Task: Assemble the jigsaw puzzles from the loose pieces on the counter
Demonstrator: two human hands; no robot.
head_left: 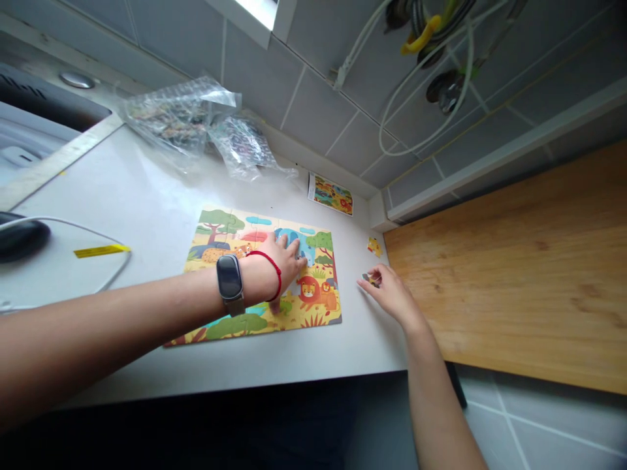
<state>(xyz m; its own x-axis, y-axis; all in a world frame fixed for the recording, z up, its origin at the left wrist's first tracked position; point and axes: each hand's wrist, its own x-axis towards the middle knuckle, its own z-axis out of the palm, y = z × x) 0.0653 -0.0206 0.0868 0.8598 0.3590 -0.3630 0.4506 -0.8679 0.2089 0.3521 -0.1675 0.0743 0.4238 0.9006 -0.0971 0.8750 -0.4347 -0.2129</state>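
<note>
A colourful animal jigsaw puzzle [318, 294] lies flat on the white counter [313, 356]. My left hand [281, 267] rests on its middle with the fingers spread, covering part of the picture. To the right of the puzzle, my right hand [386, 290] pinches a small dark puzzle piece [371, 279] between thumb and fingers, close to the counter. Just above that hand, a loose yellow puzzle piece [375, 247] lies near the counter's right edge.
Behind the puzzle lies a small picture card [332, 195]. Clear plastic bags [181, 117] sit at the back left, near the sink [44, 98]. A white cable [98, 230] and a black object [22, 238] are at the left. A wooden board [514, 261] adjoins the right side.
</note>
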